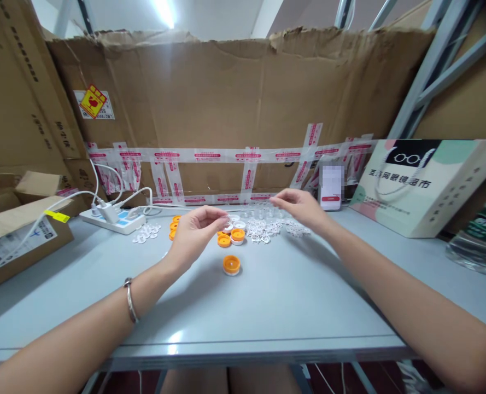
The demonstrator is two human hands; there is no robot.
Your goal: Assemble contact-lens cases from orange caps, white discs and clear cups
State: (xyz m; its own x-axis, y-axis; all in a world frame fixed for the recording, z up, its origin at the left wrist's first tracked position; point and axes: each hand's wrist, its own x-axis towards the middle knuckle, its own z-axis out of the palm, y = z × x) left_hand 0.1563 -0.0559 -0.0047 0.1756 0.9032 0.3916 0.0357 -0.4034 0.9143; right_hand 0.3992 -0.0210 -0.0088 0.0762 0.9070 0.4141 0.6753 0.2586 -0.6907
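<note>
My left hand [195, 232] is closed in a pinch over the parts in the middle of the table. A white round piece [228, 226] shows just under its fingertips; I cannot tell whether they grip it. Farther right, my right hand [300, 207] pinches thumb and forefinger together above clear plastic pieces [263, 210]; whatever is between them is too small to make out. Below the left hand sits an orange cap with a white base [232, 265]. Other orange round parts [223, 240] lie behind it, some partly hidden by that hand. Small white parts [261, 231] form a pile between the hands.
A white power strip [113, 219] with plugged cables and a few flat white pieces [147, 233] are at left. An open carton [25, 235] stands on the left edge. A phone [331, 187], a printed box [423, 186] and a large bottle [480, 235] are at right. Cardboard [226, 98] walls the back.
</note>
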